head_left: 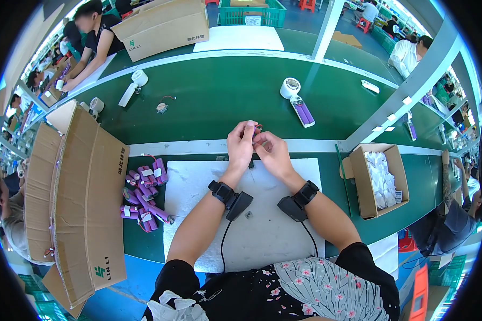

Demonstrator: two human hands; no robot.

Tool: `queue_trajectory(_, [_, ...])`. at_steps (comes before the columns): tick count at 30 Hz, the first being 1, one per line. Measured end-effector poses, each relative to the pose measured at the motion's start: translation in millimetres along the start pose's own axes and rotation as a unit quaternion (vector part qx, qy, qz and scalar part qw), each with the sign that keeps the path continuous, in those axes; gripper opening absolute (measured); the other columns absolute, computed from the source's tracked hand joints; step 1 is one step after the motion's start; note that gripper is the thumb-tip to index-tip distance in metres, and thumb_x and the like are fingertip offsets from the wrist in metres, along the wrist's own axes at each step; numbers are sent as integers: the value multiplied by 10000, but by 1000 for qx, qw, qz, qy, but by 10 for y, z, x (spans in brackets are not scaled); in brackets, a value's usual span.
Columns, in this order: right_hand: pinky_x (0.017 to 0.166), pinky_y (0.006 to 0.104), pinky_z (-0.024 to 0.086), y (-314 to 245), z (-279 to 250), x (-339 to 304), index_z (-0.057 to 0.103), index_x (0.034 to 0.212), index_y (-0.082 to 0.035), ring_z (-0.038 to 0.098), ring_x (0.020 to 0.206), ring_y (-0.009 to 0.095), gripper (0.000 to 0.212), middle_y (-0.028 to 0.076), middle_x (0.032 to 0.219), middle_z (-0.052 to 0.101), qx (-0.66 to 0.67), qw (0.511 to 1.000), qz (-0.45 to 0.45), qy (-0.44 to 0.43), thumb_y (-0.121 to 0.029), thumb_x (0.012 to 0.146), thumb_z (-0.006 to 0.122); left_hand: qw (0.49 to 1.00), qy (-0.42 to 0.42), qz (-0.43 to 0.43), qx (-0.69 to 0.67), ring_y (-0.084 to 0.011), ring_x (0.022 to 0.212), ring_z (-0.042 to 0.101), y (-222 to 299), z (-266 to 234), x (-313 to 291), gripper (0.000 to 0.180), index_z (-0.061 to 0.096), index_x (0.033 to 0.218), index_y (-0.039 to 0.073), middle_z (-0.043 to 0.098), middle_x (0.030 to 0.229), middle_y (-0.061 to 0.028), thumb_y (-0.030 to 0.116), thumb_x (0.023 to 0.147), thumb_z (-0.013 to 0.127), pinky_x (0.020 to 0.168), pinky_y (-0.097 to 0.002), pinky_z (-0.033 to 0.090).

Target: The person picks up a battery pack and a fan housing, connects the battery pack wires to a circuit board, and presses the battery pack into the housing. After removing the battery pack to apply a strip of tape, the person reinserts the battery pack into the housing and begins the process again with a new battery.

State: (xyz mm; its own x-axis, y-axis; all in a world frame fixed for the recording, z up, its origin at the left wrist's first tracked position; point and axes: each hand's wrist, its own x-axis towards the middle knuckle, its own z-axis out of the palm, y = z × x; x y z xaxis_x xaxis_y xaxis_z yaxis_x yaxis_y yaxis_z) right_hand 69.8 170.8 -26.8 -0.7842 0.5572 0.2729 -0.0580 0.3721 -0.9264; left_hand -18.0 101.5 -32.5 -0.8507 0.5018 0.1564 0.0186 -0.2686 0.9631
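My left hand and my right hand meet over the white strip at the far edge of the white mat. Both are closed around a purple battery pack. Fingers hide most of it; only a bit of purple and some thin wire show between the fingertips. A dark strap with a black box sits on each wrist. To the left of the mat lies a heap of purple battery packs with red wires and white labels.
A large cardboard box stands at left. At right, a smaller carton holds white pieces. On the green conveyor lie an opened handheld fan, another white fan and a small motor. A slanting post rises at right.
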Motion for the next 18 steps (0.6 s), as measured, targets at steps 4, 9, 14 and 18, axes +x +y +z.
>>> queue_trajectory(4, [502, 253, 452, -12, 5, -1, 614, 861, -9, 556, 526, 98, 134, 56, 708, 634, -7, 1000, 7, 6, -33, 729, 619, 1000, 0, 6, 3, -75, 644, 519, -5, -3, 4, 259, 648, 935, -5, 641, 760, -39, 218, 947, 517, 580, -245, 424])
queue_trajectory(9, [508, 255, 458, -34, -1, -2, 613, 857, -10, 565, 529, 103, 132, 57, 703, 635, 3, 1000, 14, 15, -41, 730, 625, 1000, 1, 5, 7, -78, 651, 525, -10, 1, 5, 256, 649, 937, -4, 648, 772, -43, 215, 946, 517, 586, -246, 421])
queue_trajectory(14, [516, 231, 437, -50, -5, -10, 601, 885, 9, 552, 570, 75, 117, 57, 765, 641, -25, 1000, 18, -4, -30, 777, 617, 1000, 4, 10, 3, -81, 654, 529, -27, -3, 12, 254, 649, 933, -4, 654, 780, -48, 214, 945, 519, 591, -250, 422])
queue_trajectory(18, [521, 242, 446, -55, -10, -8, 612, 872, 4, 560, 561, 91, 116, 61, 753, 649, -29, 999, 21, -3, -41, 766, 626, 1000, 3, 7, 10, -82, 657, 532, -22, -6, 11, 253, 649, 930, -6, 657, 782, -51, 211, 945, 520, 596, -252, 426])
